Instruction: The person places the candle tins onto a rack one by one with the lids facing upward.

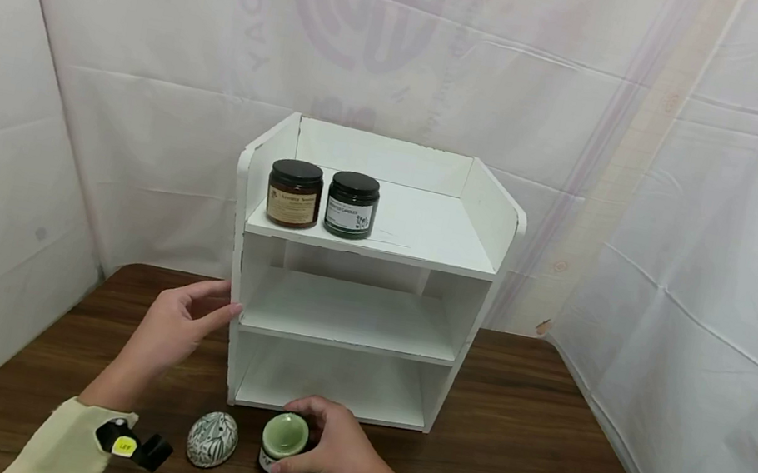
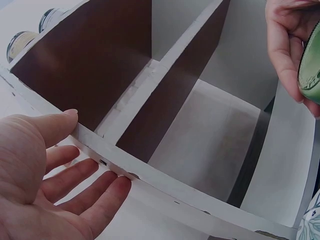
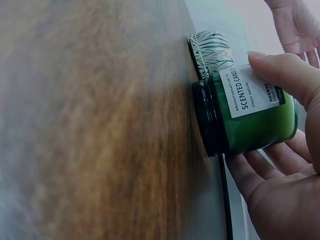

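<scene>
Right hand [image 1: 341,454] around green candle jar [image 1: 284,440]; left hand [image 1: 177,323] relaxed against white shelf [image 1: 240,246].

White shelf [image 1: 377,249], green jar [image 1: 284,437], leaf-patterned grey-white ornament [image 1: 212,439], dark brown wooden table [image 1: 536,467]

Head view bright, even, soft shadows, slight wide-angle bend at edges. Both wrist views dimmer, greyish; table [image 3: 90,125] smeared and out of focus in right wrist view.

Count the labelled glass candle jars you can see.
3. A brown glass jar with black lid and a dark green one stand on the white shelf's top; the right hand holds a light green one on the table.
</scene>
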